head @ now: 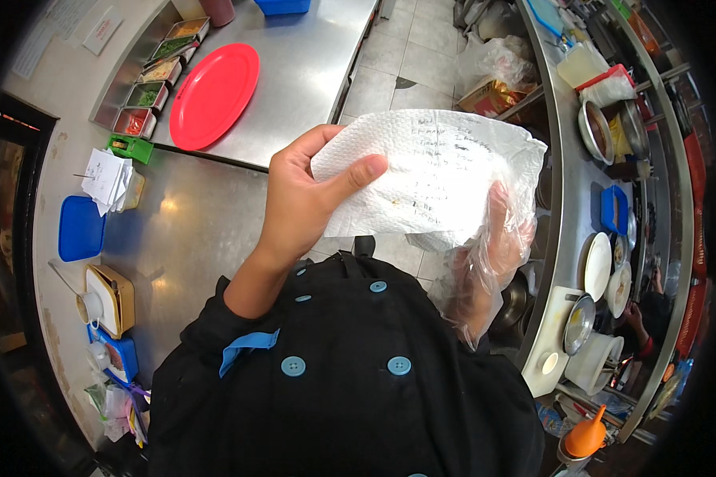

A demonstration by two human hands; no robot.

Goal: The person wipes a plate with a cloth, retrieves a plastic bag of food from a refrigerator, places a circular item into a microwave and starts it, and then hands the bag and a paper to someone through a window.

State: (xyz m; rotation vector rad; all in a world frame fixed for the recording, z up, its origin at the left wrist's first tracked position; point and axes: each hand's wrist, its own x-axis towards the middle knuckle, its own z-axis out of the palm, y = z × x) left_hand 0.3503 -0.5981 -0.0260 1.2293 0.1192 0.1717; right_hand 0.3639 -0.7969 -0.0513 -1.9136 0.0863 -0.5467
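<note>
A white embossed paper towel (370,206) bearing handwriting is held up in front of my chest. My left hand (313,185) grips its left edge, thumb on the written face and the fingers behind. On the other side, my right hand (504,229) holds the right edge through a loose clear plastic glove (474,298) that reaches down over the wrist. Part of the towel hangs folded below, near the right hand. Beyond my left hand, a red oval plate (215,95) lies on the steel counter (304,77).
Small steel trays of chopped ingredients (149,94) line the wall at upper left. Spiked paper slips (105,179) and a blue lid (82,228) are to the left. A steel counter on the right holds white plates (598,266), a metal bowl (595,132) and an orange funnel (585,433).
</note>
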